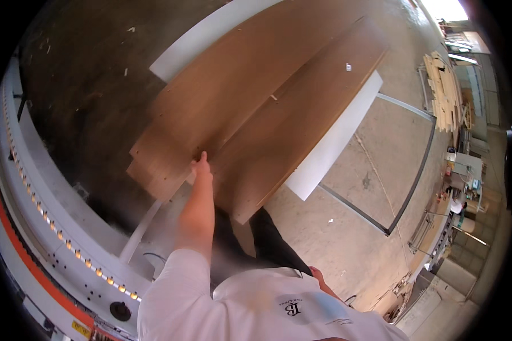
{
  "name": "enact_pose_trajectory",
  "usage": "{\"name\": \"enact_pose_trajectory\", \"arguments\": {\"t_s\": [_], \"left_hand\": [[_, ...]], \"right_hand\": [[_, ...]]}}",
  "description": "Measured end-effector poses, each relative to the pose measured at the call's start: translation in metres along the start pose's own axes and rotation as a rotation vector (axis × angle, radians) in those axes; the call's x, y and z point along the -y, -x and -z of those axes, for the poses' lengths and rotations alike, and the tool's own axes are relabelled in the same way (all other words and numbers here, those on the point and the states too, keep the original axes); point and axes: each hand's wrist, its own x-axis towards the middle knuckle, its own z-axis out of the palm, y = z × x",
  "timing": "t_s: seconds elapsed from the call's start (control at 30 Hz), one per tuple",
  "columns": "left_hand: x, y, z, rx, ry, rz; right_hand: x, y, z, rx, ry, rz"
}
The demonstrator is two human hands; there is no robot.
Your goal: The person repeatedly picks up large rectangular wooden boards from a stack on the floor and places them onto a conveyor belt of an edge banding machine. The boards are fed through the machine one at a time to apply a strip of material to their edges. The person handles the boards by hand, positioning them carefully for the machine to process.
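My left hand [201,166] reaches forward to the near corner of a long brown wood-look board [222,85], closed on its edge with one digit on top. The other fingers are mostly hidden. Beside it, to the right, lies a second long brown board [301,113], with a narrow gap between the two. White panels stick out from under the boards, one [338,139] on the right and one [202,42] on the far left. My right hand [317,275] hangs low by my hip, largely covered by my shirt, so its fingers cannot be made out.
A long grey machine [96,227] with an orange stripe and a row of small rollers runs along the left. Right of the boards, a dark metal frame [412,187] lies on the concrete floor. Stacked wooden strips [441,94], workbenches and a person [456,206] are farther right.
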Motion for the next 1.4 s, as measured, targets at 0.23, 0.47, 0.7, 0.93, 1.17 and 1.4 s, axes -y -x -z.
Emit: {"name": "enact_pose_trajectory", "arguments": {"t_s": [0.23, 0.47, 0.7, 0.93, 1.17, 1.4], "left_hand": [[-0.003, 0.052, 0.012, 0.071, 0.048, -0.031], [0.050, 0.077, 0.016, 0.324, -0.071, 0.056], [0.023, 0.038, 0.010, 0.255, 0.021, 0.030], [0.040, 0.092, 0.019, 0.243, -0.072, -0.047], [0.103, 0.199, 0.024, 0.207, -0.128, -0.241], [0.074, 0.345, 0.073, 0.202, -0.020, -0.246]], "right_hand": [[0.060, 0.021, 0.007, -0.027, 0.090, -0.023], [0.066, 0.010, 0.021, -0.017, 0.042, 0.094], [0.035, -0.005, 0.039, -0.009, 0.041, 0.061], [0.050, -0.030, 0.068, 0.034, 0.125, 0.280], [0.219, -0.092, 0.091, 0.126, -0.373, 0.357], [0.390, -0.132, 0.117, -0.282, -0.312, 0.613]]}}
